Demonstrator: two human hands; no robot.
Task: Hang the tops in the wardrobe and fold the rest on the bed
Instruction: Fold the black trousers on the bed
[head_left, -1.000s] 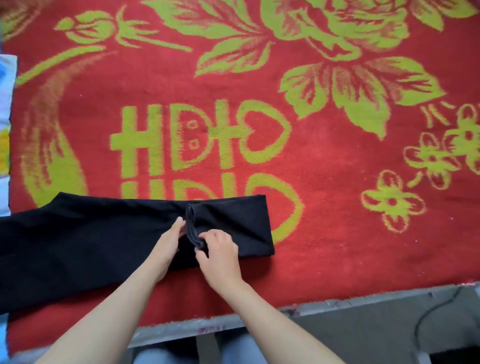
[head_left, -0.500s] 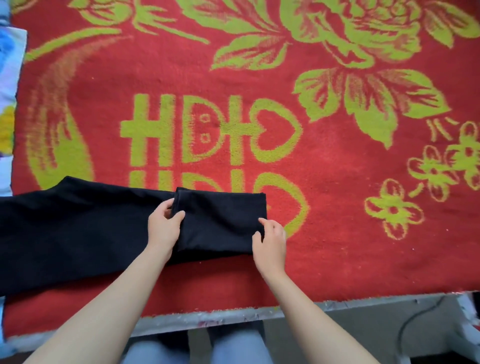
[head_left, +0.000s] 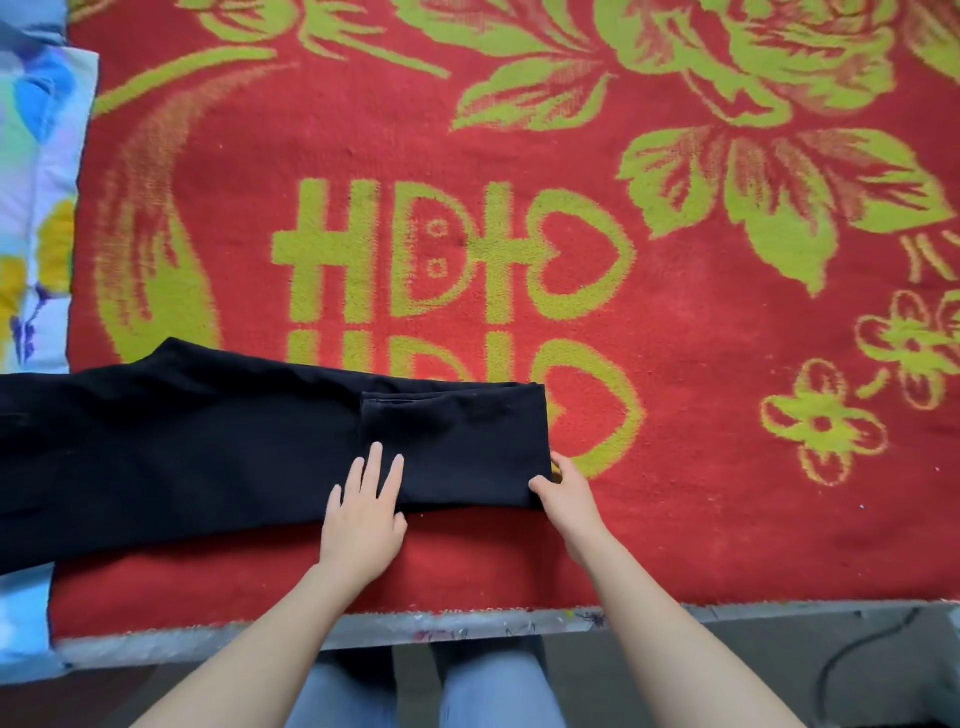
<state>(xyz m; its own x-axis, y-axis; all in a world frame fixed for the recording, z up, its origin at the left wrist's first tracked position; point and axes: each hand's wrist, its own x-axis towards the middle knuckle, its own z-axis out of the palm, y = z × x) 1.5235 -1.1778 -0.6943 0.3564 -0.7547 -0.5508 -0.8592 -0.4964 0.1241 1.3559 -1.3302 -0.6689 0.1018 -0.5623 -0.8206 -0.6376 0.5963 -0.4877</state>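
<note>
The fingers (head_left: 375, 462) of the left hand (head_left: 363, 525) are straight and a little spread, and they lie flat on the black garment (head_left: 208, 441), pressing it down and holding nothing. The fingers (head_left: 563, 467) of the right hand (head_left: 569, 496) are curled, and together with the thumb they pinch the near corner of the garment's doubled end.

Between the two hands lies the short part that is folded over, with its free edge just beyond the left fingers. From there the long axis of the garment runs to the left of the left fingers, across the bed (head_left: 467, 623), until it leaves the picture. So all the unfolded length is on the left-hand side, while the right hand has the fold itself. In my judgement this piece belongs to "the rest", and the step in hand is folding it. The next fold would likely carry the doubled end from the right fingers toward the left, over the long part, with the left palm as the anchor.

Under the cloth is the red blanket (head_left: 675, 312) with green flowers. Far to the left of the left fingers a patterned sheet (head_left: 36, 208) shows at the blanket's edge
</note>
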